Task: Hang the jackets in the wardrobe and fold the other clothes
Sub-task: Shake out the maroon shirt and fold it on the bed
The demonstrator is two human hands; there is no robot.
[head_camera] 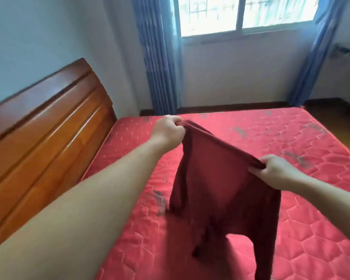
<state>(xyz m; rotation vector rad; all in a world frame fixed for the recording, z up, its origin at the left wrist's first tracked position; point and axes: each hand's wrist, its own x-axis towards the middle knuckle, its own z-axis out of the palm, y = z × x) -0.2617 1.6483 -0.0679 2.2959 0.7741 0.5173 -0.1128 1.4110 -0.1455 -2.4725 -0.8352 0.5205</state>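
A dark red garment (216, 178) hangs stretched between my two hands above the red quilted mattress (291, 209). My left hand (168, 131) grips one top corner of the garment, held farther out. My right hand (277, 171) grips the other top corner, nearer to me. The cloth drops down from that top edge, and its lower parts trail toward the mattress in two long hanging pieces. No wardrobe or jacket is in view.
A wooden headboard (45, 122) runs along the bed's left side. Blue curtains (156, 57) flank a bright window (240, 15) on the far wall. Wooden floor (335, 120) shows at the right beyond the mattress.
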